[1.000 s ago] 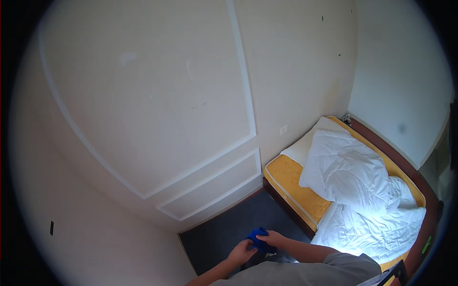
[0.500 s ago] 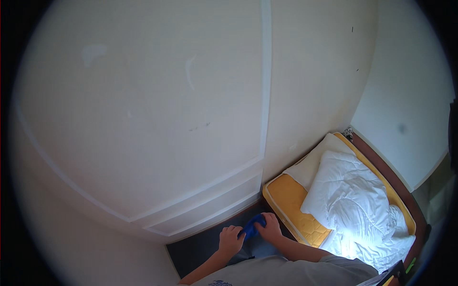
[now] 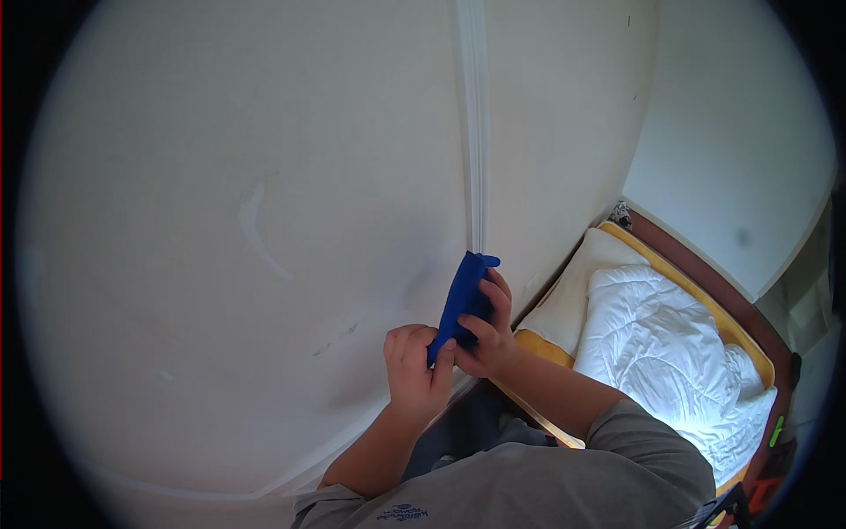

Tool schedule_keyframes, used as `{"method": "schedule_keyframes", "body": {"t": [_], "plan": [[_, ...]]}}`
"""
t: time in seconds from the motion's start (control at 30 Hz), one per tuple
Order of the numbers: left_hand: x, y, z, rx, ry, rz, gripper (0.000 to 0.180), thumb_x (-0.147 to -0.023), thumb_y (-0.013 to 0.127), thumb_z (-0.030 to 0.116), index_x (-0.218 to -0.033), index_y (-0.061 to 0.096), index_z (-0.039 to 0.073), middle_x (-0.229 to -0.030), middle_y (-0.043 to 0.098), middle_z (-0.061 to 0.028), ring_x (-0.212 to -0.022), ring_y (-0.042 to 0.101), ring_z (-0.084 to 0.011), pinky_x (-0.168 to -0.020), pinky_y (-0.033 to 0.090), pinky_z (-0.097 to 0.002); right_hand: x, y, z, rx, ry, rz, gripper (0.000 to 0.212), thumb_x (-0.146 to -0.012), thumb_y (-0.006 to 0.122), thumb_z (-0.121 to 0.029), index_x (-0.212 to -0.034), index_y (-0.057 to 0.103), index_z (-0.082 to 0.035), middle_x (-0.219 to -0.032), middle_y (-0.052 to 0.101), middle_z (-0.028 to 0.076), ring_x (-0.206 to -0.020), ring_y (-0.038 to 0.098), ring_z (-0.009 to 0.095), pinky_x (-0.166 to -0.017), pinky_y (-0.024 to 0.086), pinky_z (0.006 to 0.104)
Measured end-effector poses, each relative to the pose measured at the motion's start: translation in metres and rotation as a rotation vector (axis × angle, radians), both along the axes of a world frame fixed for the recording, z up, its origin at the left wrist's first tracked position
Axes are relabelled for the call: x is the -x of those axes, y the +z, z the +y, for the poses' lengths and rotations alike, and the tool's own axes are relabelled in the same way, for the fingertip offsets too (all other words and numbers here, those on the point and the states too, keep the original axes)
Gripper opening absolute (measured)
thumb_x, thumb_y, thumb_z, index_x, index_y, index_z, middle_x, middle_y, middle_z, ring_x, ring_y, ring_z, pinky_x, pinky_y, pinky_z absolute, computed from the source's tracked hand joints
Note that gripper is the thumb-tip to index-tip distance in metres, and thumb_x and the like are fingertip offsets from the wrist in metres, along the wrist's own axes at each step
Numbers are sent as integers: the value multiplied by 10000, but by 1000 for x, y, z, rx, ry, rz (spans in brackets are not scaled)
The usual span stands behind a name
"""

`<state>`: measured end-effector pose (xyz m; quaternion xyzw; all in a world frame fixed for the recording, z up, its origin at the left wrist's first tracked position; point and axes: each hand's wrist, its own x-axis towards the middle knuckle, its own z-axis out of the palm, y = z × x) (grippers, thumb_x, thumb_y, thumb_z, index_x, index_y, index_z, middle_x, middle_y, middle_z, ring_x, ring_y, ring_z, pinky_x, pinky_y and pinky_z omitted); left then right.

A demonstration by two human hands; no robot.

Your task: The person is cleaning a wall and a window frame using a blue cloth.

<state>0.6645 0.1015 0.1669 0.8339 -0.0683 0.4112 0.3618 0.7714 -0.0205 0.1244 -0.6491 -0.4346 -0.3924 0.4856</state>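
A folded blue cloth [image 3: 459, 300] is held up in front of the pale wall [image 3: 352, 203]. My left hand [image 3: 412, 366] pinches its lower left corner between thumb and fingers. Higher up on the right side, my right hand [image 3: 490, 331] grips the cloth with bent fingers, its thumb side toward me. The cloth's top end overlaps the lower part of a white vertical trim strip [image 3: 473, 132] in this view; whether it touches the strip, I cannot tell.
To the right stands a bed with a yellow mattress [image 3: 545, 348], a cream pillow [image 3: 564, 295] and a rumpled white duvet [image 3: 639, 353]. A brown bed frame [image 3: 696, 256] runs along its far side. A bright green object [image 3: 776, 431] lies at the right edge.
Both hands have risen from low near the floor to in front of the wall, bringing the blue cloth up with them. The view has shifted closer to the wall.
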Motion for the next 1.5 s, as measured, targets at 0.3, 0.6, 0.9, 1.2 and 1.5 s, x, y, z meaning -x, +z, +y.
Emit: {"method": "schedule_keyframes", "body": {"t": [0.3,0.6,0.9,1.2,1.5], "plan": [[-27,-14,23,-227,693,42,611,-893,655,236,-1386,411,-30,-1368,306,-278,-1236,330,-387,-1038,278,-538,-78,11,102,-36,-46,-281,655,-756,664,-719,-1260,657,-300,-1537,388,143,-1440,248,450,-1148,93,591],[0,-24,91,-458,1080,-41,631,-996,492,299,-1518,287,11,-1582,100,-304,-1474,78,-482,-1164,102,-601,-75,17,105,14,-25,-234,807,-694,729,-718,-1398,541,-371,-1601,265,155,-1461,146,501,-1133,31,641],[25,-37,132,-702,1156,-158,727,-1008,421,449,-1551,229,5,-1636,94,-220,-1522,7,-384,-1203,-12,-512,-54,17,115,14,-155,-260,761,-750,645,-740,-1402,538,-363,-1594,238,213,-1442,122,553,-1109,22,679],[71,-22,168,-787,1088,-201,721,-1013,426,441,-1545,240,-8,-1633,133,-209,-1523,22,-381,-1199,-45,-509,-48,15,124,-116,-254,-53,849,-815,629,-611,-1507,404,-173,-1586,197,287,-1399,159,623,-1072,117,732],[68,-34,184,-747,1064,-237,762,-962,491,523,-1550,295,79,-1638,159,-171,-1507,65,-436,-1182,-47,-578,28,-8,185,1,-186,-204,746,-848,548,-664,-1481,449,-281,-1598,226,234,-1420,155,599,-1109,58,701]]}}
